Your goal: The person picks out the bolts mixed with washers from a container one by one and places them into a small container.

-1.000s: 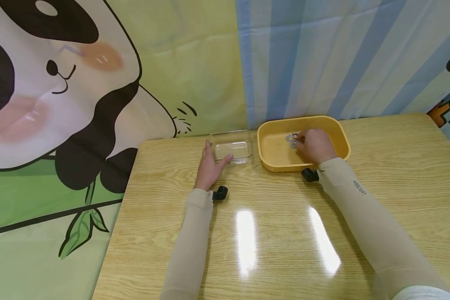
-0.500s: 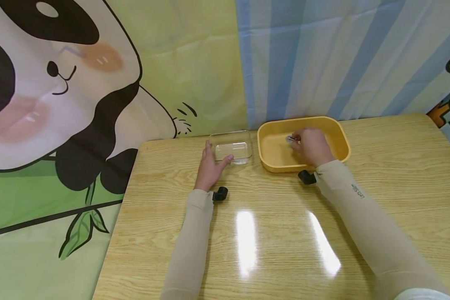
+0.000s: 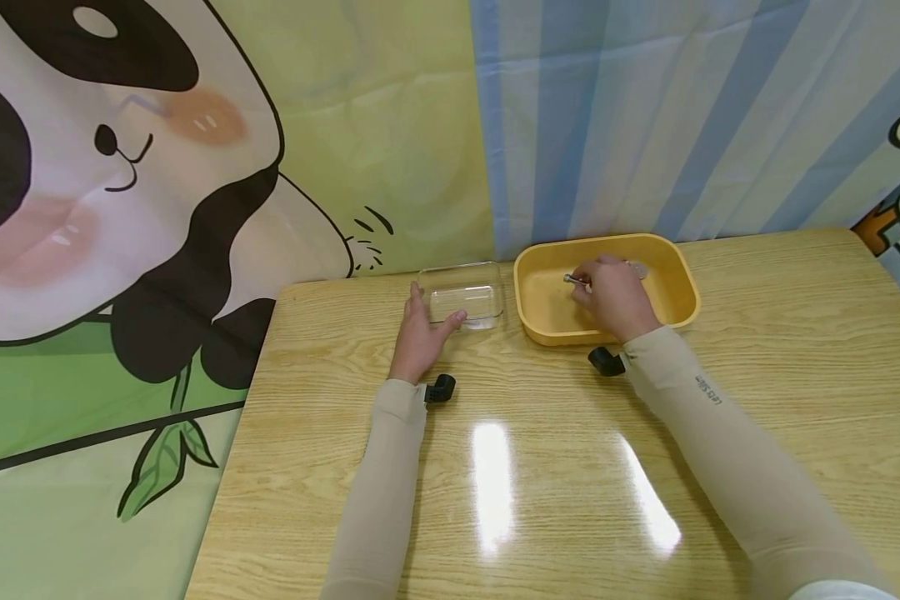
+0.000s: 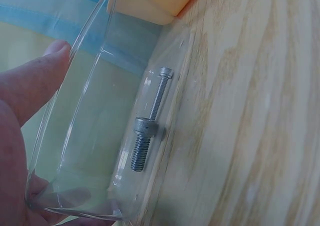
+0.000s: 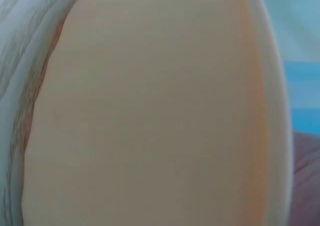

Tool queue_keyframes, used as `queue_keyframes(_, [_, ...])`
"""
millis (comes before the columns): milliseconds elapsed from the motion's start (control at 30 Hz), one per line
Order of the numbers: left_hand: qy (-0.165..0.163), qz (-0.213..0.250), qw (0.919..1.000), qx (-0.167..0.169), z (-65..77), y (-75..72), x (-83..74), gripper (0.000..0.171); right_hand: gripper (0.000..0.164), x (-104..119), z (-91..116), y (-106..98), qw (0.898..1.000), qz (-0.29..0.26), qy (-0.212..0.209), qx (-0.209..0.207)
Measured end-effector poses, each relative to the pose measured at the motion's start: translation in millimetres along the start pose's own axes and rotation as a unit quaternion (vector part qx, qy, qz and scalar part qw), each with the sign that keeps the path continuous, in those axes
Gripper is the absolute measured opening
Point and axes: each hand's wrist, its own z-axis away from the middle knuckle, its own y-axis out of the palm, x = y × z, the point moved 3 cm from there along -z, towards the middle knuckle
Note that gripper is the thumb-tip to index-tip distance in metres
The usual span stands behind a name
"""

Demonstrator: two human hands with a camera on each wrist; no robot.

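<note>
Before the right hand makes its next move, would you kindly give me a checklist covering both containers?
1. Left-hand grip steadying the clear container: ok, thumb and fingers rest against it.
2. Container flat on the table: ok.
3. Right-hand grip on a small metal piece: ok, pinched inside the yellow tray.
4. Firmness of that pinch: cannot tell, the fingertips are partly hidden.
5. Contents of the clear container: ok, a thicker bolt and a thinner bolt lie inside.
6. Tray fully emptied: not ok, a round pale piece also lies there.
</note>
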Motion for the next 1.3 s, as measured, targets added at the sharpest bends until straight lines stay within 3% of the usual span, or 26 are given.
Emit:
queue_keyframes(567, [-0.002,0.002,1.0,0.003,-0.3,-0.8,-1.0,0.113,0.014,19,4,9,0.999,-0.04,-0.022,-0.008])
queue_keyframes(1300, [0.004,0.002,1.0,0.0,-1.3,-0.3,0.0,0.113,0.015,46,1,20,0.997,-0.053,-0.044,-0.021])
